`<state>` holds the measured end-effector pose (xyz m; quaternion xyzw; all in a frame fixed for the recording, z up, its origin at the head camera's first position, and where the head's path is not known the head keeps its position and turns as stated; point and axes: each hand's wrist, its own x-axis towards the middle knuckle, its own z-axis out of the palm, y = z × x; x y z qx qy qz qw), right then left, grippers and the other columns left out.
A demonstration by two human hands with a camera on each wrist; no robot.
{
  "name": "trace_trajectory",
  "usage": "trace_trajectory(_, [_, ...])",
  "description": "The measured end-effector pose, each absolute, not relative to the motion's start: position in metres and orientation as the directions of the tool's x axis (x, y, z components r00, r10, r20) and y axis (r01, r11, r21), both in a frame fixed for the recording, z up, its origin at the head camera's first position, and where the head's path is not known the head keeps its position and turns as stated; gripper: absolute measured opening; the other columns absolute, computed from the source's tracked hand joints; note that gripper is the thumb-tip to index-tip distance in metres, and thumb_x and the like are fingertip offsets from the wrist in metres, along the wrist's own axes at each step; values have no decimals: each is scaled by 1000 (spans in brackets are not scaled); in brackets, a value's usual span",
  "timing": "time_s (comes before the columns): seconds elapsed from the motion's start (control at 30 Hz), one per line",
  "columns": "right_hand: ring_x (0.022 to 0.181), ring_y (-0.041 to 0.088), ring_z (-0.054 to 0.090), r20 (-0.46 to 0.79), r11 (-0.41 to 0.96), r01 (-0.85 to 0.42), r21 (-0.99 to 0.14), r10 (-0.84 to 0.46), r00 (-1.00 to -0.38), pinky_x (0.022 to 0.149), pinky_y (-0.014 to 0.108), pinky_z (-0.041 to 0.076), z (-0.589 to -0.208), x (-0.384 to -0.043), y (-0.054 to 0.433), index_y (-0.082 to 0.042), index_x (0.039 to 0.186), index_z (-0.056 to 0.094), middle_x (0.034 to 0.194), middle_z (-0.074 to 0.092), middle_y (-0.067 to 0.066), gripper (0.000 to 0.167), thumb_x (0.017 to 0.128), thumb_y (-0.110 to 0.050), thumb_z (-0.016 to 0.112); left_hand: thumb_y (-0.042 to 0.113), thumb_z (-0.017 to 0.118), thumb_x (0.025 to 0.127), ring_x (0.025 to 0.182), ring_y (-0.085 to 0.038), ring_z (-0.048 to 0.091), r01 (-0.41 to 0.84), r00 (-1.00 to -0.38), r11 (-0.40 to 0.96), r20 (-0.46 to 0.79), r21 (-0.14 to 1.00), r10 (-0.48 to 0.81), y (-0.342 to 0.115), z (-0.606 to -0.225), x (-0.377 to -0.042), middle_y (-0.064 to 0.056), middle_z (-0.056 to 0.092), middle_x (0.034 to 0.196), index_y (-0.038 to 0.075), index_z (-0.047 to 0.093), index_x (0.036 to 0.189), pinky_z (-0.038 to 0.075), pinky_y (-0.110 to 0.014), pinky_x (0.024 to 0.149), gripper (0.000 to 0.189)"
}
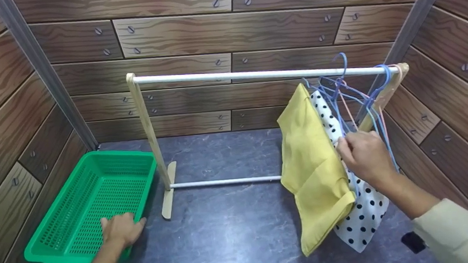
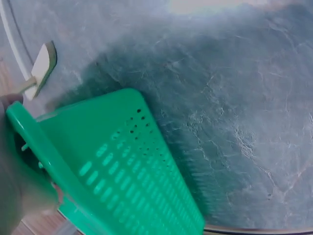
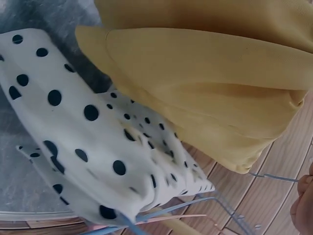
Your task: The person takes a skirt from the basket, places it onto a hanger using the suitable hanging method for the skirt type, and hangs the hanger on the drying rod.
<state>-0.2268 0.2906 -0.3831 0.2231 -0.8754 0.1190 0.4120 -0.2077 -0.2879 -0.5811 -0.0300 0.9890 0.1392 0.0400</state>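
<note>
My left hand (image 1: 120, 231) grips the near right rim of a green plastic basket (image 1: 32, 250), its thumb outside the wall; the basket's slotted side (image 2: 112, 161) fills the left wrist view. My right hand (image 1: 365, 154) is curled among blue and pink clothes hangers (image 1: 385, 76), below the rail's right end. It appears to hold a hanger, though the fingers hide the contact. A yellow cloth (image 1: 317, 162) hangs left of this hand, and a white cloth with black dots (image 1: 362, 222) hangs behind and below it. In the right wrist view, a blue hanger hook (image 3: 274, 176) runs from the yellow cloth towards the fingers.
A wooden garment rack with a white rail (image 1: 220, 76) and a white lower bar (image 1: 225, 182) stands in the middle. Its left foot (image 1: 169, 196) is beside the basket. Wood-patterned walls (image 1: 225, 30) enclose the grey marbled floor (image 1: 226, 234).
</note>
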Motion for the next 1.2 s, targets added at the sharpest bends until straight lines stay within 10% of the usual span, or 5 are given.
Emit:
trace_trajectory(0.3, [49,24,38,742,883,-469,-12,-307,-596,57,38,31,-393,-234,302,-11,57,44,50,40,2,34,89,-9,55,36,53,95,70,-26,53,-49,-990,954,-142,296,-7,-292,-583,-214,-9,57,74,6,60,82,32,-51,81,34])
trace_trajectory(1.2, [49,25,34,727,874,-466,140,-410,-551,55,41,31,-407,-244,320,-12,57,38,51,33,0,36,90,-11,54,30,55,94,81,-31,59,-8,-994,954,-107,300,25,-287,-589,-226,-14,63,83,0,64,90,37,-54,84,32])
